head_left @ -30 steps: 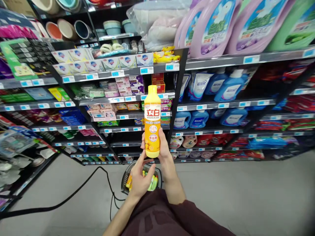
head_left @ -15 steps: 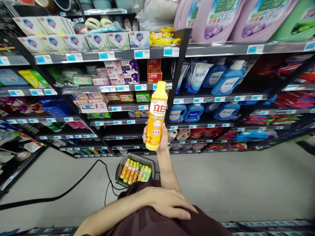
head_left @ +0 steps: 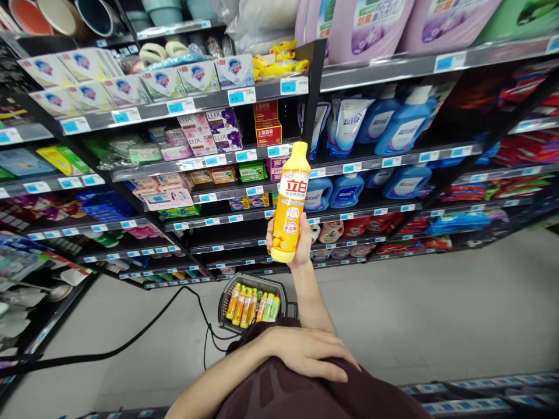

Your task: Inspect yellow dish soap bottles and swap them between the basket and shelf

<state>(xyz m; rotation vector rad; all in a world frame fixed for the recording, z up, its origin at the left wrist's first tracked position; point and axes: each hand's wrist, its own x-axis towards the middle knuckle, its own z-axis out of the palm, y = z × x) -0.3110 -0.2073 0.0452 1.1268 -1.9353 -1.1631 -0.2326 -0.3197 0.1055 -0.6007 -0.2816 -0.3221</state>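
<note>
In the head view, my right hand (head_left: 304, 244) is closed around a yellow dish soap bottle (head_left: 292, 203) with red lettering and a yellow cap. The bottle stands nearly upright, leaning slightly right, label facing me, in front of the shelves. My left hand (head_left: 312, 354) lies flat on the dark clothing over my body, its fingers stretched out and holding nothing. Below, on the floor, a grey basket (head_left: 222, 302) contains several yellow-orange bottles (head_left: 247, 307) and a few green ones.
Shelving with soap boxes (head_left: 198, 77) rises ahead. Blue detergent bottles (head_left: 404, 125) and large purple jugs (head_left: 367, 35) stand to the right. A black cable (head_left: 144, 331) runs across the left side toward my body. Grey floor (head_left: 393, 308) stretches to the right.
My view has shifted and tilted a little, so the shelves look more slanted. The bottle, both hands and the basket sit slightly further right in the picture. My grip is unchanged.
</note>
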